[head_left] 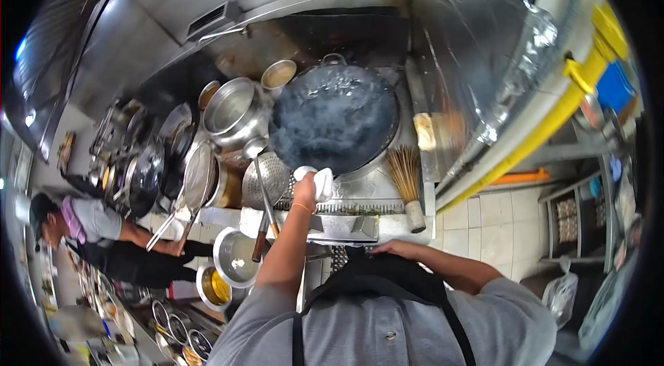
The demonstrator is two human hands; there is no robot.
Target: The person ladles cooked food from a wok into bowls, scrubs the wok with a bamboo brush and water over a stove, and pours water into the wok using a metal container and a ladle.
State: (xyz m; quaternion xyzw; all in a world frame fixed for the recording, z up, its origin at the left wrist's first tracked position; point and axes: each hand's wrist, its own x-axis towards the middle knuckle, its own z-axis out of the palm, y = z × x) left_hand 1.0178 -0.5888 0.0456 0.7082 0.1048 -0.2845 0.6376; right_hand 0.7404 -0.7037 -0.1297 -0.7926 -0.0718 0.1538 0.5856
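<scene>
My left hand (304, 193) is closed on a folded white cloth (322, 185) at the near edge of a large dark wok (333, 120). Whether the cloth grips a wok handle is hidden. Smoke or steam hangs over the wok, and its far loop handle (334, 59) shows at the back. My right hand (398, 248) is low by my black apron (377, 276), near the stove front; its fingers are partly hidden. Left of the wok lie a ladle (255, 149) and a perforated strainer (266, 180). A bamboo brush (403, 167) stands at the right.
Metal pots (232, 106) crowd the stove's left side. A large bowl (236, 257) and a smaller bowl with yellow contents (215, 287) sit lower left. Another person (104, 241) stands at far left by the pans. A yellow-edged panel (532, 138) borders the right.
</scene>
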